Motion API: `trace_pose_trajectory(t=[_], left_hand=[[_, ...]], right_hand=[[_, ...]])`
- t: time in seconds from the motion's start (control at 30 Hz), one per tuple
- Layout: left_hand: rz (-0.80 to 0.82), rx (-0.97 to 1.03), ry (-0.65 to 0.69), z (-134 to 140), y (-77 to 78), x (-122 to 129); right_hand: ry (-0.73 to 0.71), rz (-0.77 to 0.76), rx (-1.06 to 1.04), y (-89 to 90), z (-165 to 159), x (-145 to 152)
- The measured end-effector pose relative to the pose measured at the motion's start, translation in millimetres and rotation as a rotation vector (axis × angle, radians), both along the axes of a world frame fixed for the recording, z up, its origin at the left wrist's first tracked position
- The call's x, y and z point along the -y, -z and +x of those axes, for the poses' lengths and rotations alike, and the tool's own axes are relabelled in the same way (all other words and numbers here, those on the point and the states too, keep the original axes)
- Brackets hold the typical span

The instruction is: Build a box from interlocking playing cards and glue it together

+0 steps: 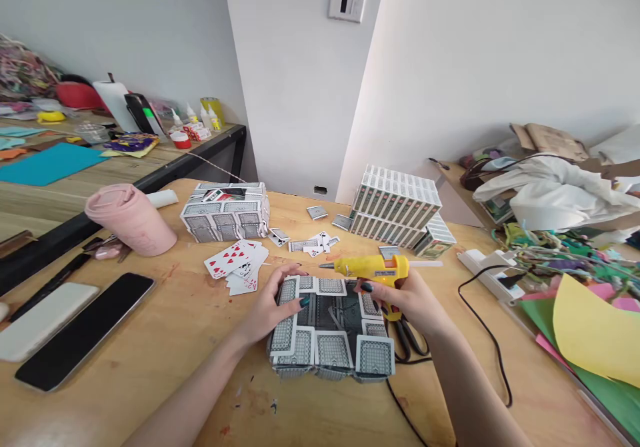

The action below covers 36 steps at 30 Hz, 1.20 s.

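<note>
In front of me sits a box built from playing cards (pixel 333 350), its patterned card backs outward and a dark opening in its top. My left hand (pixel 273 307) is closed on its left side, the thumb over the top edge and the other fingers partly hidden behind. A yellow hot glue gun (pixel 367 267) is gripped in my right hand (pixel 395 297), nozzle pointing left above the box's far edge. The right thumb or a finger lies near the box's right rim. Black-handled scissors (pixel 407 340) lie under my right wrist. Loose playing cards (pixel 240 264) lie face up beyond my left hand.
Another card box (pixel 225 210) stands back left, and stacked card packs (pixel 395 200) stand back right. A pink cup (pixel 131 219), a black phone (pixel 87 330) and a white case (pixel 47 320) are at left. Right: a power strip (pixel 493 274), black cable (pixel 493 334) and coloured paper (pixel 600 334).
</note>
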State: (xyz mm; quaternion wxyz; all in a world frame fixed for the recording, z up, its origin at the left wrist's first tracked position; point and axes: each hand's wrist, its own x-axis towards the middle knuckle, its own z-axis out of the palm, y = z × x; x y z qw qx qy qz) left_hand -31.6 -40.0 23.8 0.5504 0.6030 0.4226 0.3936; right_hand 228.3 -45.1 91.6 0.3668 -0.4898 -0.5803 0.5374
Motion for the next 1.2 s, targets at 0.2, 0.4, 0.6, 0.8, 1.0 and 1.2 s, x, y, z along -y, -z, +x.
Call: trace_pose_trajectory(t=[0.2, 0.4, 0.6, 0.8, 1.0, 1.2], left_hand=[[-0.124, 0.022, -0.055, 3.8, -3.0, 0.7], [-0.202, 0.130, -0.149, 9.6, 5.2, -2.4], [-0.293, 0.203, -0.191, 10.0, 0.4, -3.5], [-0.227, 0.115, -0.213, 9.7, 2.0, -5.4], [-0.244, 0.051, -0.184, 11.6, 7.4, -8.3], [-0.224, -0.024, -0.232, 12.8, 8.0, -11.5]], right_hand=[[0.034, -0.034, -0.077, 12.9, 0.4, -1.5], [-0.016, -0.022, -0.073, 9.1, -6.8, 0.4], [-0.009, -0.025, 0.006, 4.7, -10.4, 5.5], [0.120, 0.079, 0.052, -0.5, -1.7, 5.1], [0.224, 0.151, 0.076, -4.5, 11.4, 0.1], [0.263, 0.160, 0.077, -10.0, 19.2, -0.6]])
